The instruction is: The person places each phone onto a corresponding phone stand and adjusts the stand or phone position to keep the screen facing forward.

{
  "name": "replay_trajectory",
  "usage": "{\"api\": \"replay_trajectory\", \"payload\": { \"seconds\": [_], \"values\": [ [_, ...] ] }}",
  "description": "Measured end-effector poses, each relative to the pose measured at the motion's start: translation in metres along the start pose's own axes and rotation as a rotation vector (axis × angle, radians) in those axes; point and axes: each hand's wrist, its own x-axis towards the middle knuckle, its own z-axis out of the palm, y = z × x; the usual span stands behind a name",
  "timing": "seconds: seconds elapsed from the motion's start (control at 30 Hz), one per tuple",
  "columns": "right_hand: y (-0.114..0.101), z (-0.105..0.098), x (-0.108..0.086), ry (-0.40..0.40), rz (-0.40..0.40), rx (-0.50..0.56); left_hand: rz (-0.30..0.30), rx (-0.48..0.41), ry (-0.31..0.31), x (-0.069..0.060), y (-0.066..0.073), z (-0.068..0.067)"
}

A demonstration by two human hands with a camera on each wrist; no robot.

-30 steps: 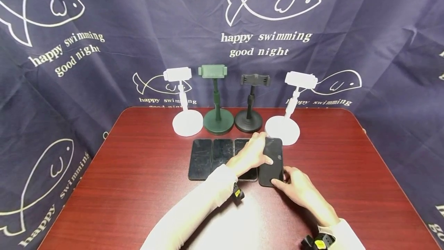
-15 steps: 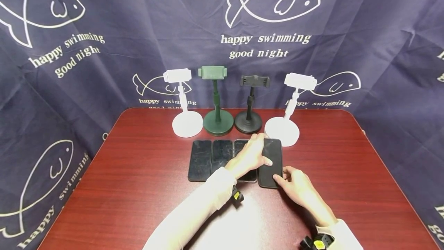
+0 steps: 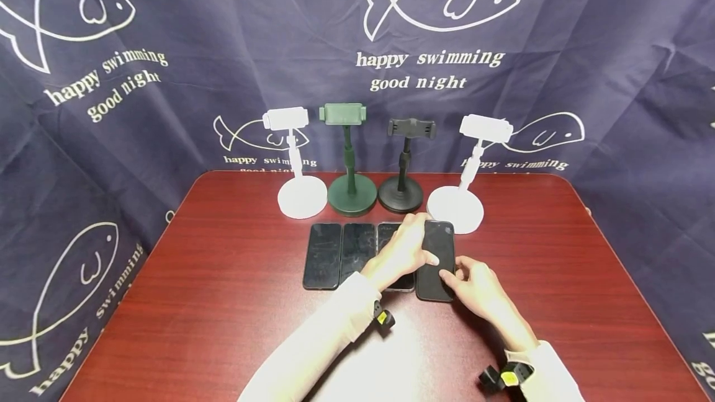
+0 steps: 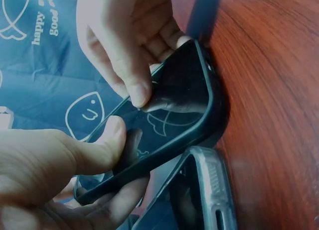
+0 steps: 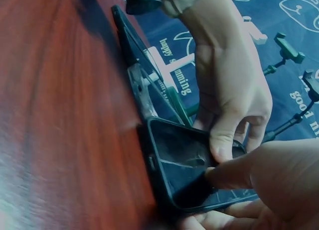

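You pinch the phone [image 3: 431, 276] at the row's 3 o'clock end with both hands.
Your left hand [image 3: 406, 250] grips it from 10 o'clock, your right hand [image 3: 479, 287] from 4 o'clock, thumbs on the screen, probably to steady it. A dark case [image 4: 214, 95] wraps it; at 9 o'clock its neighbour [image 3: 403, 281] sits in a clear case [image 4: 218, 190]; at 1 o'clock stands a white holder [image 3: 455, 208].

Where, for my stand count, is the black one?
In the head view, the black stand is toward the back of the table, between the green stand (left) and a white stand (right).
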Motion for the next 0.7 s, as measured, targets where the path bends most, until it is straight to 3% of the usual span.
{"api": "replay_trajectory", "payload": {
  "seconds": [0.33, 0.7],
  "values": [
    [-0.001, -0.011, 0.013, -0.156, 0.085, 0.149, -0.005, -0.008, 0.025, -0.003, 0.0, 0.0],
    [-0.002, -0.012, 0.018, -0.119, 0.04, 0.164, 0.02, -0.085, 0.078, -0.004, -0.011, 0.0]
  ]
}}
